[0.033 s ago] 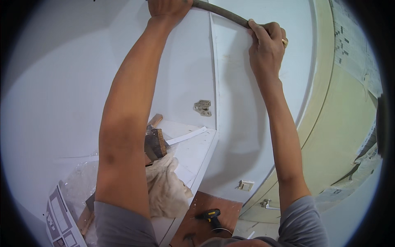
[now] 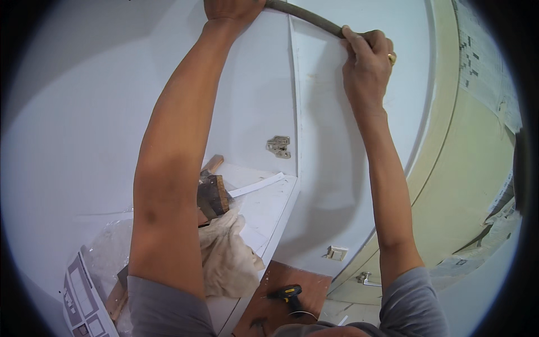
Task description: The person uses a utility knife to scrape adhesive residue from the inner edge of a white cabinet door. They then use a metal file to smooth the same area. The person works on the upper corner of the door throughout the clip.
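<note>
Both my arms reach up along a white cabinet panel (image 2: 331,140). A dark grey hose (image 2: 306,17) curves across the top of the picture. My left hand (image 2: 233,10) is closed on it at the upper edge, partly cut off by the picture's rim. My right hand (image 2: 368,59), with a gold ring on one finger, grips the hose further right and presses it against the panel's top.
A metal hinge plate (image 2: 279,146) sits on the inner wall. Below, a white shelf (image 2: 269,202) carries a wooden-handled tool (image 2: 213,194), a crumpled cloth (image 2: 227,255) and printed sheets (image 2: 81,300). A black-and-yellow drill (image 2: 286,293) lies on the brown floor. A beige curved door (image 2: 466,185) stands to the right.
</note>
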Available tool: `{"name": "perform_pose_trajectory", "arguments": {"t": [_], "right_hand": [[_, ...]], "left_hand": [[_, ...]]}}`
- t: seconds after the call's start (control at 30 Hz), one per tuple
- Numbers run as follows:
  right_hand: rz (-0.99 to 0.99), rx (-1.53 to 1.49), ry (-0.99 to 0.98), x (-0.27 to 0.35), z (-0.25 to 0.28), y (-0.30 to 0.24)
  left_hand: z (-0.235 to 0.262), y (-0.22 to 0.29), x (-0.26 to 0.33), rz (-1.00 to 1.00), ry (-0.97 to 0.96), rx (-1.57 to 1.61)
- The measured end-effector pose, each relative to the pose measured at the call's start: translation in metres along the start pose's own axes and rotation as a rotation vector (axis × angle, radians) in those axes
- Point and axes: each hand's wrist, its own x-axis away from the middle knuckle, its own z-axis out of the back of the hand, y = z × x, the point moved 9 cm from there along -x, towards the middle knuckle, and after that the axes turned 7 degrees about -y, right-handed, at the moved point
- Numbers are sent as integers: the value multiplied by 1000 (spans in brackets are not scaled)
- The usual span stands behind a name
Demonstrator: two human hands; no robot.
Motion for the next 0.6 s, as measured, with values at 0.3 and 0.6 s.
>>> {"name": "perform_pose_trajectory", "arguments": {"t": [0.3,0.6], "right_hand": [[-98,-67,46,24,-2,-14],[46,-88,-116,-11,8,-4]], "left_hand": [[-10,11,-22,-186,-44,6],[-3,-9,-1,-52,21,-1]]}}
